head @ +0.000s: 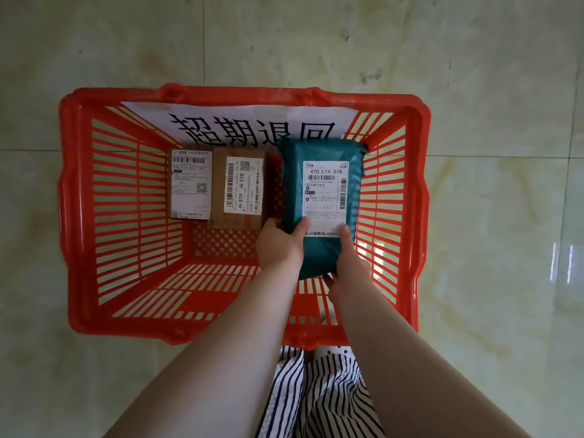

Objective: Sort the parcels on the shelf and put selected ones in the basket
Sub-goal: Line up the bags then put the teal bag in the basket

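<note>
— What are the hands holding?
— A soft teal plastic mailer parcel with a white label, left hand and right hand both gripping its near end, thumbs on top.

— And where is it?
— Inside the red slatted plastic basket, beside a brown cardboard box and a smaller labelled box on the perforated bottom.

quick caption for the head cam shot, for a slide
Both hands, left and right, lower a teal parcel into a red basket beside two boxed parcels.
</note>
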